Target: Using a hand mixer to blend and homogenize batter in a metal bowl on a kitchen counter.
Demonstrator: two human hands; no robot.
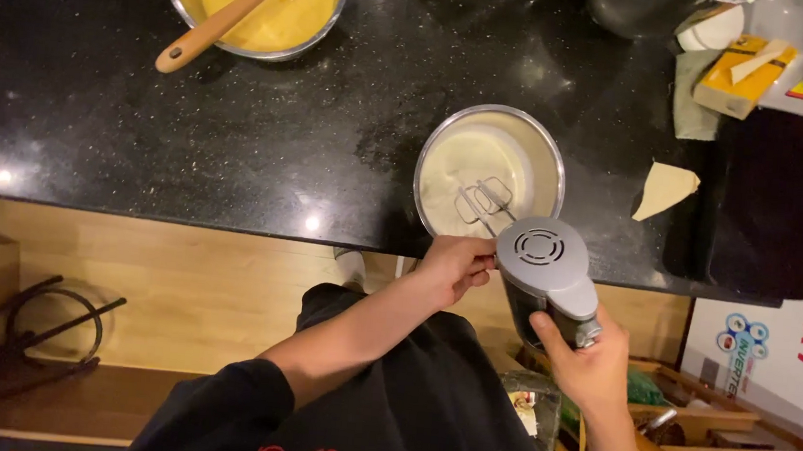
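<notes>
1. The black counter (237, 136) carries a steel bowl (552, 161) of pale batter at its near edge.
2. The hand mixer (548, 270) likely handles top-heavy and rigid — its handle is the sound place to hold, and the right hand (591, 360) wraps it.
3. The beaters (482, 201) dip into the batter — probably slippery.
4. The left hand (456, 263) pinches the mixer's front.
</notes>
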